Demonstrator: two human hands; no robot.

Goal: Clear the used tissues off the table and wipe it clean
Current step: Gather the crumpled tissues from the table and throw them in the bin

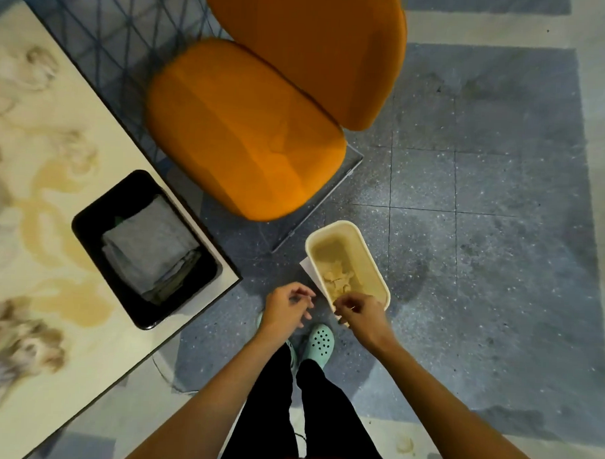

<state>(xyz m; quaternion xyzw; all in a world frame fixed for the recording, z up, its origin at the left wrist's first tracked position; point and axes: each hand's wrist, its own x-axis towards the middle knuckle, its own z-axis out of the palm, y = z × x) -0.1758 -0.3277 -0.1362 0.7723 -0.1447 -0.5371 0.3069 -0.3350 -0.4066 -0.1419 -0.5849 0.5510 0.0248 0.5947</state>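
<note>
Speckled floor (501, 202); left hand (286, 309), right hand (358, 312) loosely curled at bin (358, 262); tissues (338, 280) inside.

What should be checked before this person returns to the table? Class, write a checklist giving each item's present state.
1. Hands free: left hand and right hand appear to hold nothing: ok.
2. Room in the bin: binned tissues lie only at its bottom: ok.
3. Table free of tissues: crumpled tissues lie on it: not ok.
4. Surface wiped: brown stain shows: not ok.
5. Cloth ready: grey cloths sit in the black tray: ok.
</note>
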